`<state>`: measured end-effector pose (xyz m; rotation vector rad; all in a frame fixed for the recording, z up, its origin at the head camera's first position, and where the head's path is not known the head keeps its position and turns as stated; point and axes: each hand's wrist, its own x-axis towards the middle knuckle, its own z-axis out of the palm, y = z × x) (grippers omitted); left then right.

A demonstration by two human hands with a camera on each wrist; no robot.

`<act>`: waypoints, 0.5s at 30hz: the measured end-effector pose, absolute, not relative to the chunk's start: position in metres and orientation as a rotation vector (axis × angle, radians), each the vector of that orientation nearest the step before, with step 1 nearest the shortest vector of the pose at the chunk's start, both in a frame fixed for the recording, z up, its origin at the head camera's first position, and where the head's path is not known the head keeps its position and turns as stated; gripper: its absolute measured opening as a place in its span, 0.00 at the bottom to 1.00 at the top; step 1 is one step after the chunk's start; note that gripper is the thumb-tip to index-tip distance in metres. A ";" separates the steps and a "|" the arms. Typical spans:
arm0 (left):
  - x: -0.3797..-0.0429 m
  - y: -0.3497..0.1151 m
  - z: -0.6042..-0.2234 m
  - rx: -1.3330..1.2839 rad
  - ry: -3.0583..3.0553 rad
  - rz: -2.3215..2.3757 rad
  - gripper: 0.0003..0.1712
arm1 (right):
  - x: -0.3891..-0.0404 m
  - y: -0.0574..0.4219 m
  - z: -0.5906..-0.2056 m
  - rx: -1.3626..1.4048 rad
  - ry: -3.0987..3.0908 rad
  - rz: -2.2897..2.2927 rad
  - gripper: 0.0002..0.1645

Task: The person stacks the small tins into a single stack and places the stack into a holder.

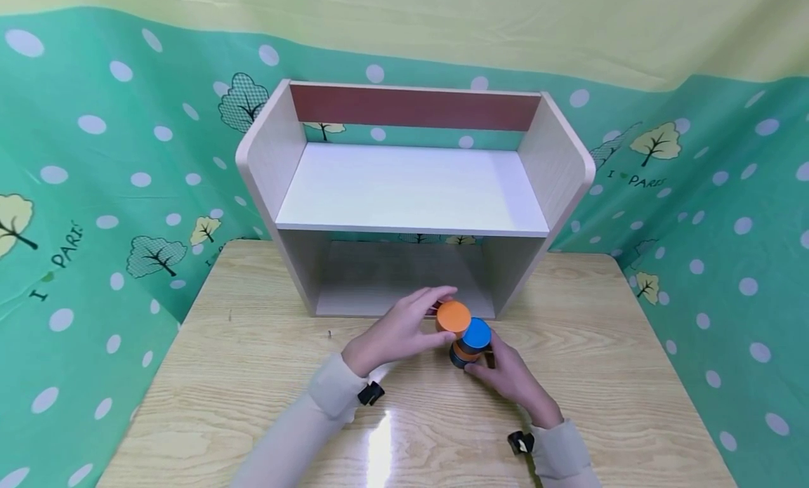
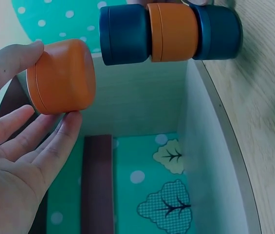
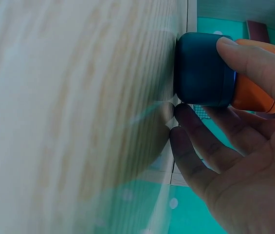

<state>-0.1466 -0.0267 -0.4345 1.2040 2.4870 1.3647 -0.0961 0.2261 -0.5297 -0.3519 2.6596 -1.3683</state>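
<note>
My left hand point(image 1: 399, 333) pinches a small round orange canister point(image 1: 454, 317) between thumb and fingers, and in the left wrist view it hangs clear of the table. Beside it stands an upright stack: a blue canister point(image 1: 477, 333) on top, an orange canister point(image 2: 173, 31) in the middle and a dark blue canister point(image 3: 200, 70) at the bottom, by the tabletop. My right hand point(image 1: 513, 377) holds this stack low down, its thumb across the bottom canister and its fingers around the far side. The held orange canister is up near the height of the stack's top.
A pale two-level shelf unit point(image 1: 411, 193) with a dark red back strip point(image 1: 413, 107) stands on the wooden table point(image 1: 253, 376), just beyond the hands. Green dotted curtain point(image 1: 95, 214) hangs behind and on both sides. A tiny dark speck lies left of the hands.
</note>
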 end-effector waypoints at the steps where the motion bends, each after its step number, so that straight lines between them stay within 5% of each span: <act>1: -0.147 -0.026 -0.434 1.208 2.486 1.364 0.42 | -0.096 0.226 -0.530 -0.358 2.661 -1.369 0.42; 15: -0.149 -0.014 -0.433 1.241 2.455 1.359 0.41 | -0.097 0.226 -0.530 -0.373 2.670 -1.368 0.41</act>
